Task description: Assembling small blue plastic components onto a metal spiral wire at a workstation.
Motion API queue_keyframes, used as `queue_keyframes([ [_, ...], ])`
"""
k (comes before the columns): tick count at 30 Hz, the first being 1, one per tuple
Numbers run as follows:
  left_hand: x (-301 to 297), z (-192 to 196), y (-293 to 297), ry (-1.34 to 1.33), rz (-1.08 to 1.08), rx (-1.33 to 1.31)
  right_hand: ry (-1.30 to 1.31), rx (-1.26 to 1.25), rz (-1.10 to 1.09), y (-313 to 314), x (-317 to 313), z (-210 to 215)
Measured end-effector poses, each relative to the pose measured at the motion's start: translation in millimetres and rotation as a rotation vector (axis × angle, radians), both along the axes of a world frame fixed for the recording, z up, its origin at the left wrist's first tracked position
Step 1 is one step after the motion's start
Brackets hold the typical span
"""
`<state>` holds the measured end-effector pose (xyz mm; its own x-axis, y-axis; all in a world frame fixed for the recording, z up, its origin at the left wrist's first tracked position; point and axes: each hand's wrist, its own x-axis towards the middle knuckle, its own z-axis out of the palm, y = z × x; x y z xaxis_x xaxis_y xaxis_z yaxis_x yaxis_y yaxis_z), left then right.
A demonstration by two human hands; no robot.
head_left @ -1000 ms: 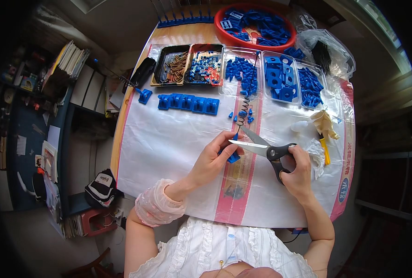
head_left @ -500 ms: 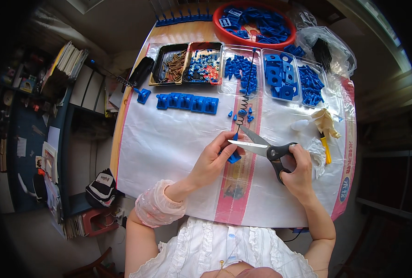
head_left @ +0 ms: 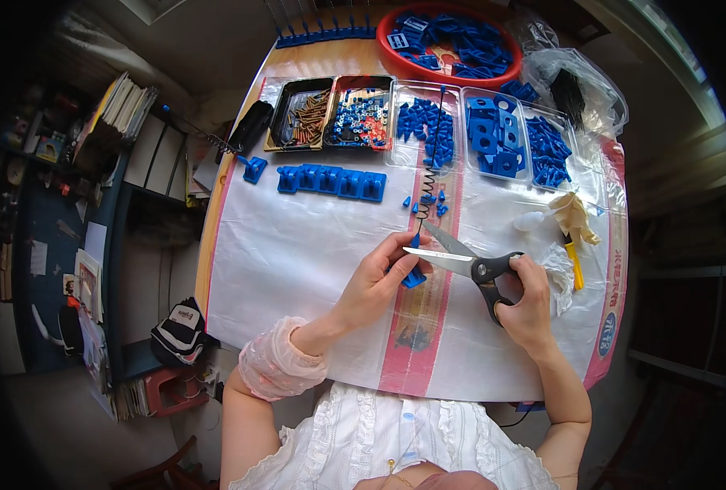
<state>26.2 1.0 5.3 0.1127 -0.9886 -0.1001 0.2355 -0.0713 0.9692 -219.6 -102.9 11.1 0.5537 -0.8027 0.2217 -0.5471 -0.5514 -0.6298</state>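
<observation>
- I see the worktop [head_left: 297, 261] bright and clear under soft, even light.
- Light shines off the clear bags [head_left: 579, 86] at the top right, and a pale window strip [head_left: 665, 41] glows there too.
- Shadows under my left hand [head_left: 375, 282] and right hand [head_left: 530, 306] are small and soft.
- The round edges go black, and straight lines bend there.
- The left side by the shelves [head_left: 77, 188] looks dim.
- The middle looks sharp to me, not blurry.

Open black-handled scissors [head_left: 467, 263] straddle a small blue part [head_left: 414, 276].
</observation>
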Motion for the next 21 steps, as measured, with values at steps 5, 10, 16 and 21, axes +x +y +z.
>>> queue_keyframes([
  [5, 0.7, 2.7, 0.2, 0.002, -0.016, 0.000, -0.007, 0.005, -0.001, -0.3, -0.5, -1.3],
  [10, -0.2, -2.3, -0.1, 0.002, -0.005, -0.026, 0.001, -0.004, 0.006, 0.3, 0.6, 0.5],
  [16, -0.5, -3.9, -0.4, -0.009, -0.014, -0.048, 0.007, -0.014, 0.013, -0.5, -0.7, -1.7],
  [21, -2.3, -1.9, -0.7, 0.056, 0.007, -0.007, 0.009, -0.012, 0.017, -0.5, -0.8, -1.1],
])
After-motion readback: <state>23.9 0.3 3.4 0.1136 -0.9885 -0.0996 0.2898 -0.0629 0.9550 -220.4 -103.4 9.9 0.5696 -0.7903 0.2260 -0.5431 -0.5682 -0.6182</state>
